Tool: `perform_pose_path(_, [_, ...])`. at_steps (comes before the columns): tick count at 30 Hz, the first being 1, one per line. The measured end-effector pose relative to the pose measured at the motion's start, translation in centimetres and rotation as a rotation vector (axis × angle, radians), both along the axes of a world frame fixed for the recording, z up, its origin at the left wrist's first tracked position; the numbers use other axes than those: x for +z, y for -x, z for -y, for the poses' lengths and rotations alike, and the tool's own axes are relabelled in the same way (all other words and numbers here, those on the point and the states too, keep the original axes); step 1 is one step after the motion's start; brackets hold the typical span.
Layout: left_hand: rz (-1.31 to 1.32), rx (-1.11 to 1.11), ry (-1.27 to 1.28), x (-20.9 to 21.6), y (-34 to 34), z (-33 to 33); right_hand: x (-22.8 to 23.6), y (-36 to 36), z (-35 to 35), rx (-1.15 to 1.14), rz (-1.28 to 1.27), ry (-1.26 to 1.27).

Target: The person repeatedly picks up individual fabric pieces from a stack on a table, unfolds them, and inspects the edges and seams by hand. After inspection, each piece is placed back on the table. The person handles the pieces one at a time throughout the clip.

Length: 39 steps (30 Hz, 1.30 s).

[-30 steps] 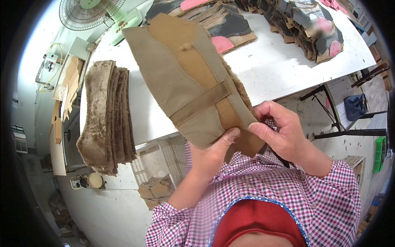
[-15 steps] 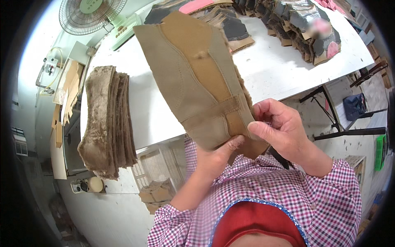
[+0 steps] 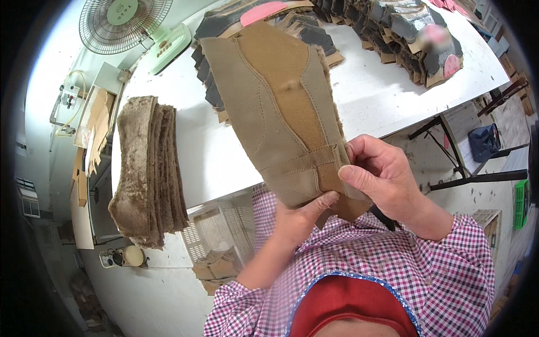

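Between my hands is a tan boot upper [image 3: 283, 106], raised in front of the white table. It has stitched panels, a band across its lower part and fluffy lining showing along the right edge. My left hand [image 3: 309, 213] grips the bottom end, thumb on the front face and the other fingers hidden behind. At the lower right edge my right hand [image 3: 379, 174] pinches the upper between thumb and fingers. A black strip-like thing [image 3: 383, 218] shows below my right hand; what it is I cannot make out. A stack of brown fleece lining pieces [image 3: 149, 168] lies to the left.
Dark, fur-lined pieces [image 3: 393, 33] with pink patches lie in rows along the back of the white table [image 3: 208, 163]. A green fan [image 3: 124, 22] stands at the far left. Under the table edge, a plastic crate [image 3: 216, 233] holds tan pieces. Black metal legs [image 3: 477, 181] stand at right.
The boot upper has swung slightly right and its top has tipped nearer, uncovering dark pieces behind its left edge. My left hand has shifted a little right and down; both hands keep their hold.
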<state>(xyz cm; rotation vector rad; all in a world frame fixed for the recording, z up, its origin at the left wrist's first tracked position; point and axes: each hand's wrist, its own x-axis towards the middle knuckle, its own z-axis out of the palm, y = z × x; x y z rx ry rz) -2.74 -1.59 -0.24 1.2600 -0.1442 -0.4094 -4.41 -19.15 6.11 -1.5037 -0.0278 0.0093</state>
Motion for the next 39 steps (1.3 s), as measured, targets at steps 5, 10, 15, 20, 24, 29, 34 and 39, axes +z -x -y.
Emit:
perform_pose_path(5, [-0.025,-0.037,0.054,0.4,-0.1,0.6,-1.1,0.6,0.2,-0.033,0.077,-0.044])
perform_pose_path(10, [-0.009,-0.060,0.013,0.5,-0.2,1.0,-1.5,0.7,-0.2,-0.075,0.109,-0.126])
perform_pose_path(15, [-0.087,-0.067,-0.017,-0.1,0.9,1.6,-0.7,-0.1,0.1,-0.081,0.135,-0.121])
perform_pose_path(20, [-0.013,-0.097,-0.062,-0.5,1.1,1.7,0.2,-0.9,0.3,-0.140,0.156,-0.119])
perform_pose_path(24, [0.036,-0.140,-0.089,-1.5,1.5,1.7,0.6,-1.9,1.0,-0.203,0.256,-0.031])
perform_pose_path(29, [0.067,-0.132,-0.121,-1.4,1.9,1.7,1.3,-3.1,1.0,-0.292,0.396,0.029])
perform_pose_path(34, [0.018,-0.131,-0.122,-1.9,2.2,1.6,2.5,-3.1,1.5,-0.298,0.401,0.085])
perform_pose_path(39, [-0.044,-0.150,-0.099,-2.0,2.1,1.2,2.5,-3.7,2.6,-0.264,0.403,0.026])
